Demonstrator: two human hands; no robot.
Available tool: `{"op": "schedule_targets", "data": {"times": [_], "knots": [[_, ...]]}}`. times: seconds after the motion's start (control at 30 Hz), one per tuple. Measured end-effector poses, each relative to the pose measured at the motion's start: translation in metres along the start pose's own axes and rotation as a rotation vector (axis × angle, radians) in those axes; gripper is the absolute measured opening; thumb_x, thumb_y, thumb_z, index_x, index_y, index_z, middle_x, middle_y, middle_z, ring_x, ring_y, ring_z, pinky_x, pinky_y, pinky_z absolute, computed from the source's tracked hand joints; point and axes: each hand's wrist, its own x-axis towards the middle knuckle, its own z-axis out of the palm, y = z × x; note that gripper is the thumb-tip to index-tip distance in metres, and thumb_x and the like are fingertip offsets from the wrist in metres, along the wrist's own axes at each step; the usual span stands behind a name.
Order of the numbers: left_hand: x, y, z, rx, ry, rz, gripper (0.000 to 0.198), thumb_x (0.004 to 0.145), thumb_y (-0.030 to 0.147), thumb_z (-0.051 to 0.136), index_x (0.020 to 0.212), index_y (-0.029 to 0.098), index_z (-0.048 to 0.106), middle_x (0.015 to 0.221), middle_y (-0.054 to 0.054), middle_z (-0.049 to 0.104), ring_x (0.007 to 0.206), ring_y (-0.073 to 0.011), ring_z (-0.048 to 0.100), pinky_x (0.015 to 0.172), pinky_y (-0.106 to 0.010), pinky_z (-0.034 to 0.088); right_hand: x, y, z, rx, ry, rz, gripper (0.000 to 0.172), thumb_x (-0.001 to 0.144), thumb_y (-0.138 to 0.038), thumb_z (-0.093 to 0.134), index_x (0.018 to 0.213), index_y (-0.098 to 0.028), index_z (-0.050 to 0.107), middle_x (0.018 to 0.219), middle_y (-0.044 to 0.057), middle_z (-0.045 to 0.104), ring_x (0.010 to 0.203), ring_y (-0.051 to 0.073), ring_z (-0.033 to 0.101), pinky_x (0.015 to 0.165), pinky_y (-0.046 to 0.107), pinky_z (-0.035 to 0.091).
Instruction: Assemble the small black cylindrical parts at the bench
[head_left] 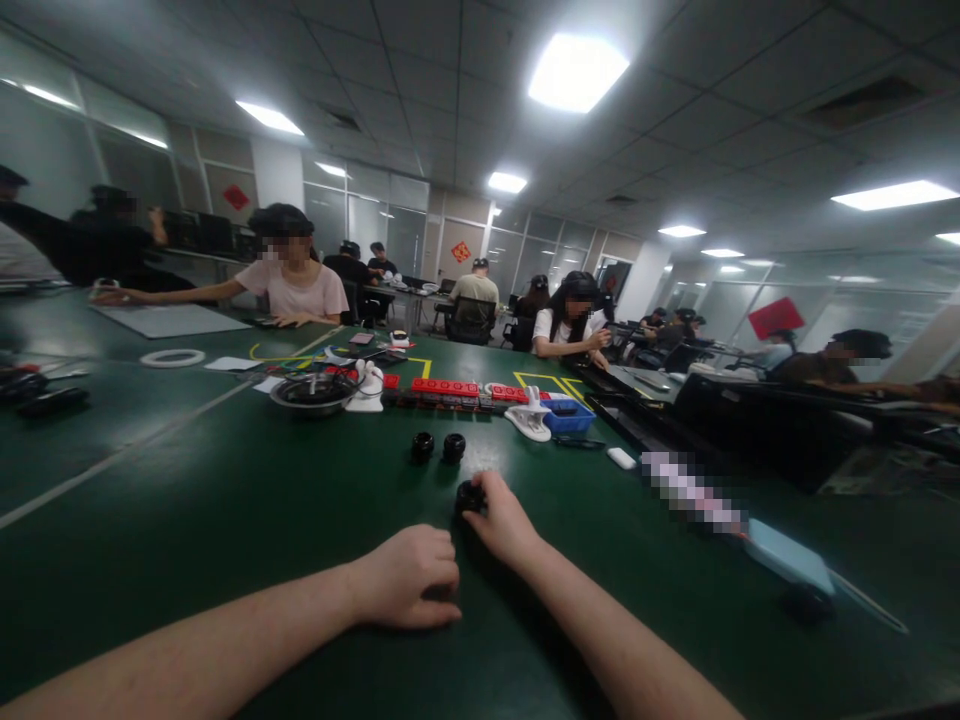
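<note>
My right hand [501,522] grips a small black round part [469,497], thumb and fingers around its right side, at the middle of the green table. Just beyond it, two similar black round parts, a left one [422,447] and a right one [454,447], stand side by side, a small gap between them. My left hand [412,578] rests on the table to the near left, its fingers loosely curled and nothing visible in them. It does not touch the black parts. The exact kind of these parts is too dark to make out.
Farther back on the green table [300,520] lie a row of red parts [445,388], a metal bowl [313,392], white clip stands [529,415] and a blue bin [570,415]. To the right lies a light blue case [789,555]. Several people sit at tables beyond.
</note>
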Motion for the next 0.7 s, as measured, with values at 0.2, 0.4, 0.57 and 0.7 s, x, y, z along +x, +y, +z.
{"op": "schedule_targets", "data": {"times": [0.2,0.4,0.57,0.7], "knots": [[-0.001,-0.006,0.005,0.019,-0.085,-0.122,0.023,0.075,0.036,0.056,0.061,0.017,0.055,0.058,0.003,0.057,0.054,-0.0106,0.05,0.05,-0.022,0.033,0.038,-0.024,0.059,0.08,-0.014,-0.047,0.036,0.064,-0.016,0.061,0.095,-0.023,0.044,0.094,0.0,0.05,0.083,0.016,0.052,0.076,0.03,0.045],[0.001,-0.009,0.008,-0.012,-0.067,-0.204,0.022,0.075,0.034,0.055,0.061,0.018,0.056,0.059,0.004,0.058,0.052,-0.0096,0.05,0.048,-0.02,0.032,0.035,-0.017,0.072,0.13,0.018,0.002,0.047,0.066,-0.021,0.06,0.108,-0.023,0.039,0.103,0.003,0.051,0.091,0.018,0.053,0.08,0.035,0.044],[0.002,-0.011,0.012,-0.024,-0.036,-0.208,0.022,0.077,0.033,0.054,0.062,0.018,0.057,0.059,0.004,0.059,0.054,-0.0098,0.052,0.049,-0.02,0.032,0.034,-0.014,0.07,0.158,0.007,0.024,0.073,0.061,-0.026,0.066,0.124,-0.024,0.028,0.116,0.007,0.045,0.103,0.022,0.049,0.086,0.037,0.042],[0.002,-0.011,0.011,0.012,-0.04,-0.217,0.024,0.077,0.034,0.053,0.061,0.018,0.056,0.058,0.004,0.057,0.055,-0.0106,0.053,0.05,-0.021,0.032,0.032,-0.019,0.059,0.137,0.057,0.021,0.077,0.064,-0.034,0.065,0.127,-0.021,0.024,0.127,0.01,0.035,0.113,0.025,0.041,0.092,0.038,0.037]]}}
